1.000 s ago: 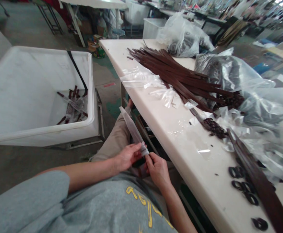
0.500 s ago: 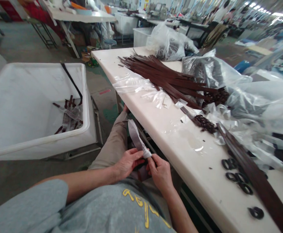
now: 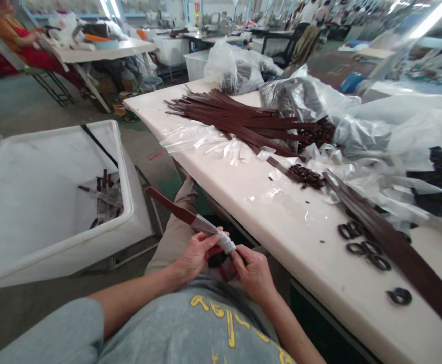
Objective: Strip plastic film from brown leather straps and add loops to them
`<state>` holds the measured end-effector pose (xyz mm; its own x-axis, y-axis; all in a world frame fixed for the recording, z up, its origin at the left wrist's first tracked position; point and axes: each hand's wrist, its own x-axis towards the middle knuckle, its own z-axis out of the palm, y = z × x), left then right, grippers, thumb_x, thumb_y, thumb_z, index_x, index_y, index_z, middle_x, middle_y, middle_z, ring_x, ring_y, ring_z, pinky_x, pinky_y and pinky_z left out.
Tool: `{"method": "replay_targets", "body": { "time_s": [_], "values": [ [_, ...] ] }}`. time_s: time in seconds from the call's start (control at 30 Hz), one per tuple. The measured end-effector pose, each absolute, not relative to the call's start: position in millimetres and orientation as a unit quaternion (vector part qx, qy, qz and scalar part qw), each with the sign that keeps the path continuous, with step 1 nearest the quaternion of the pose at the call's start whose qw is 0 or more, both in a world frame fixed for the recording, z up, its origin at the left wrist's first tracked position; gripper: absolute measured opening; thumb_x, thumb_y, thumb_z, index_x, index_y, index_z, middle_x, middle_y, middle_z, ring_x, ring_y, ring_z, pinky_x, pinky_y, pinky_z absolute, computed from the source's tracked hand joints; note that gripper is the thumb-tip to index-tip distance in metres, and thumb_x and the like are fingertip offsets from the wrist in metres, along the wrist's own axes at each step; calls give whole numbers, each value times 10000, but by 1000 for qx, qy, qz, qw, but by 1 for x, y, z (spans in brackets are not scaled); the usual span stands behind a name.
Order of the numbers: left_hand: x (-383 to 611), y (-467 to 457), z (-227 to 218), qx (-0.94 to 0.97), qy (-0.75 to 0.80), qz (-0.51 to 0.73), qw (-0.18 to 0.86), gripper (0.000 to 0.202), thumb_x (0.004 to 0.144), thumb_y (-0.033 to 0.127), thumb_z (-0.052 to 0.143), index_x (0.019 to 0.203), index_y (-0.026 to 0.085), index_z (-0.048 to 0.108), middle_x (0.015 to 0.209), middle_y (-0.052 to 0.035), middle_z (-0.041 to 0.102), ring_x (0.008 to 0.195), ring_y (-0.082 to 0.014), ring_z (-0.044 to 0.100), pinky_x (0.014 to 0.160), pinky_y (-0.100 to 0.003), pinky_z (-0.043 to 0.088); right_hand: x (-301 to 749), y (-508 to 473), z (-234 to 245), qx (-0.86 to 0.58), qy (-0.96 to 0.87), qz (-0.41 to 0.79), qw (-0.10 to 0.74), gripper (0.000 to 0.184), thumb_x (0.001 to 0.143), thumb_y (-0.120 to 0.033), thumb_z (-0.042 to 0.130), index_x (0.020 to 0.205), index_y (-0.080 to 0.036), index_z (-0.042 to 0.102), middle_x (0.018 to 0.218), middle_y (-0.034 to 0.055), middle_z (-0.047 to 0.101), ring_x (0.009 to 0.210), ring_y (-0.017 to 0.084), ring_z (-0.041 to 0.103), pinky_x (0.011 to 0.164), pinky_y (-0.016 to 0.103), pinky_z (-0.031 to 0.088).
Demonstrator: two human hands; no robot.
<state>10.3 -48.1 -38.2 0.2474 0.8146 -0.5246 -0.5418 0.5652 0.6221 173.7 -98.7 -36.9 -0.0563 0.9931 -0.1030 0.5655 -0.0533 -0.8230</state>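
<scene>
Above my lap, both hands hold a dark brown belt strap (image 3: 171, 206) with a thin clear plastic sleeve (image 3: 226, 241) gathered in folds around it. My left hand (image 3: 196, 255) is closed, pinching sleeve and strap between thumb and fingers. Beside it, my right hand (image 3: 255, 273) grips them at the lower end of the gathered folds. The strap's free end sticks out bare of the sleeve, pointing up and left. Another stretch of brown strap hangs below the hands, partly hidden.
A white bin (image 3: 124, 212) with several sleeved straps (image 3: 107, 197) stands left. On the white table (image 3: 221, 174) lie a pile of brown straps (image 3: 228, 114), plastic sleeves (image 3: 202, 139), small dark loops (image 3: 306, 175), black rings (image 3: 370, 247) and filled plastic bags (image 3: 300, 93). A person (image 3: 14, 33) sits far left.
The strap's brown end has come out through the sleeve's far opening, and the sleeve is bunched more tightly at my fingers. Both hands keep their grip. The camera's view has shifted a little.
</scene>
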Motion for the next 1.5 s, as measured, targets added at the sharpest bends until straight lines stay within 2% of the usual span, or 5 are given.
{"method": "replay_targets", "body": {
  "time_s": [0.63, 0.9, 1.03, 1.2, 1.5],
  "values": [
    [35, -28, -26, 412, 441, 404, 688, 317, 660, 358, 843, 911, 170, 803, 835, -60, 782, 744, -170, 653, 732, -292, 502, 227, -116, -30, -629, -563, 372, 386, 356, 902, -375, 569, 1207, -203, 631, 1215, 89, 676, 1096, 256, 623, 980, 379, 459],
    [48, -25, -17, 378, 414, 395, 728, 276, 629, 333, 862, 832, 158, 801, 813, -58, 786, 762, -158, 680, 805, -272, 507, 223, -112, -15, -592, -580, 460, 321, 238, 910, -291, 559, 720, -174, 644, 648, -18, 651, 599, 130, 565, 579, 231, 397],
    [44, -19, -9, 328, 420, 427, 731, 317, 569, 345, 889, 809, 161, 795, 751, -51, 775, 731, -152, 681, 793, -271, 512, 234, -132, -24, -592, -569, 485, 301, 245, 917, -276, 535, 732, -172, 656, 656, -22, 635, 616, 132, 557, 586, 231, 392],
    [53, -37, -17, 362, 423, 341, 758, 289, 629, 321, 856, 846, 140, 799, 834, -65, 778, 801, -162, 676, 810, -263, 501, 231, -130, -21, -577, -560, 477, 356, 331, 865, -302, 630, 1176, -191, 647, 1039, 29, 711, 896, 199, 630, 779, 275, 460],
    [51, -44, -31, 405, 430, 332, 736, 251, 708, 315, 798, 907, 162, 802, 968, -66, 770, 938, -189, 649, 902, -273, 463, 228, -131, -24, -600, -550, 500, 295, 319, 944, -369, 505, 724, -176, 632, 653, -10, 658, 599, 139, 573, 578, 237, 403]
  ]
}}
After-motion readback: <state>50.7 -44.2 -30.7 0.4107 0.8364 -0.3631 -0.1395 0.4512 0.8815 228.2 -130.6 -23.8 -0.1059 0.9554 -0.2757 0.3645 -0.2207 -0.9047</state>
